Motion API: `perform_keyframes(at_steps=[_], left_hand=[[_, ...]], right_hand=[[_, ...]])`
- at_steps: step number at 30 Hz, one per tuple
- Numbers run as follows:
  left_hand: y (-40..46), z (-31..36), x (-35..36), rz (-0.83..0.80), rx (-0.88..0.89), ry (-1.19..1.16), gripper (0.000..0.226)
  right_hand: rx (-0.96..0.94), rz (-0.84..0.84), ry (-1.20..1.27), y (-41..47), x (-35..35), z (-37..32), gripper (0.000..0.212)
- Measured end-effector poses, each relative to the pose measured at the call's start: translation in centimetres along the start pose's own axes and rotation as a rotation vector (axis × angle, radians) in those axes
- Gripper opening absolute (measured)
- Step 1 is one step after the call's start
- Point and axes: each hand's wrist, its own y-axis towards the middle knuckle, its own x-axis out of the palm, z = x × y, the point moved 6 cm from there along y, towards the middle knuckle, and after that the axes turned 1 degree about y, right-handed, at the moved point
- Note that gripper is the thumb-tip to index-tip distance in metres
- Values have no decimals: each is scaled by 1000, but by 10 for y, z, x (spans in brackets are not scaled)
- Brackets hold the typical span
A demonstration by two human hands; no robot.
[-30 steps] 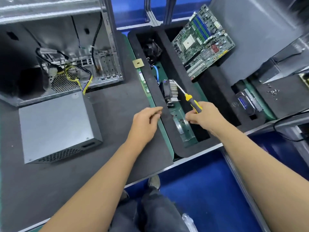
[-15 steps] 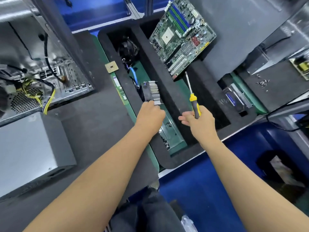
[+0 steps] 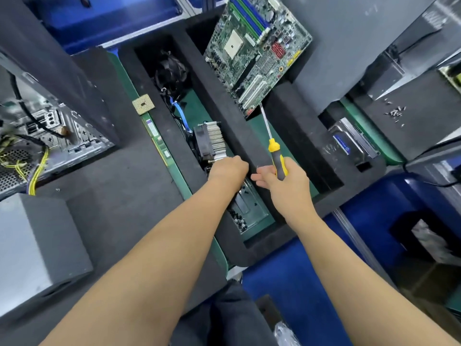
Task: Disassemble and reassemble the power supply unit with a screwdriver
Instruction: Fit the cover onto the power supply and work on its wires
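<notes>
The power supply unit [image 3: 37, 245] sits at the left edge of the table [image 3: 119, 186], a plain grey metal box lying flat on the dark mat, its top bare and its near side in shadow, well apart from both hands. Just behind it stands the opened computer case [image 3: 50, 126], with black and yellow cables [image 3: 37, 168] spilling from inside. The screwdriver [image 3: 274, 151] is in the right hand [image 3: 284, 181], which grips the grey and yellow handle with the thumb side wrapped round it while the other fingers stick out loosely to the left; its long metal shaft points up and away, the tip reaching the lower edge of the green motherboard [image 3: 257, 46] that leans tilted in a slot of the black foam tray [image 3: 232, 136]. The left hand [image 3: 227, 171] reaches down into the next slot of the tray, fingers curled downward at the base of the finned heatsink with its fan [image 3: 209, 143]; I cannot tell whether it has hold of anything, since the fingertips are hidden. Below that hand a metal bracket [image 3: 245, 203] and some small dark screws lie on the green floor of the slot. A square processor chip [image 3: 144, 104] rests on the tray's left rim, with a memory stick [image 3: 159, 143] lying along the green strip beside it. A hard drive [image 3: 349, 143] lies in a pocket to the right, and loose screws [image 3: 395, 113] are scattered on a dark surface beyond it.
</notes>
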Motion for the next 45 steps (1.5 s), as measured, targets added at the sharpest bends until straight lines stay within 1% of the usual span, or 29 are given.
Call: perform_keyframes(at_steps=[6, 12, 15, 20, 23, 26, 28, 29, 30, 31, 32, 33, 34, 35, 36, 38, 40, 41, 43, 45], left_hand=[[1, 1, 2, -8, -9, -32, 32], [1, 3, -1, 37, 6, -61, 32], [2, 1, 0, 36, -24, -109, 33], [2, -2, 1, 88, -120, -212, 33], [3, -4, 3, 67, -180, -271, 32], [-3, -3, 0, 54, -181, -309, 27], [-12, -4, -13, 103, -160, -358, 19], [-20, -6, -21, 153, -155, -413, 14], [-29, -12, -28, 214, -161, -516, 10], [-42, -20, -34, 279, -175, -671, 9], [-56, -30, -38, 343, -183, -877, 9], [-73, -41, -40, 393, -192, -1131, 9], [-90, -51, -38, 417, -196, -1407, 11], [-107, -61, -35, 428, -194, -1659, 14], [-125, -70, -31, 438, -186, -1861, 19], [-159, -89, -24, 484, -173, -2117, 26], [-191, -110, -19, 571, -162, -2251, 25], [-207, -120, -17, 626, -158, -2277, 24], [-239, -141, -14, 741, -156, -2296, 23], [-271, -162, -11, 867, -160, -2309, 18]], right_hand=[[37, -9, -21, -2, -2, -5, 13], [70, 10, -16, -3, -1, -4, 16], [72, 16, 4, -4, 0, -4, 10], [79, 14, 11, -3, -1, -2, 13], [69, 9, 9, -2, 0, -1, 14], [54, -4, 19, -2, -2, -1, 10], [35, -4, 18, -2, -4, -2, 10], [21, 2, 7, -3, -5, -5, 14], [4, 7, -22, -5, -6, -9, 26], [-17, 11, -65, -8, -6, -14, 43], [-42, 14, -97, -11, -6, -21, 58], [-67, 11, -114, -15, -4, -29, 67], [-93, 1, -122, -20, 0, -36, 69], [-122, -15, -125, -24, 4, -44, 67], [-154, -38, -129, -29, 10, -52, 59], [-224, -119, -143, -42, 28, -73, 36], [-291, -231, -102, -57, 49, -95, 15], [-302, -285, -69, -66, 60, -104, 12], [-299, -353, 9, -81, 80, -121, 11], [-319, -391, 95, -97, 99, -141, 19]])
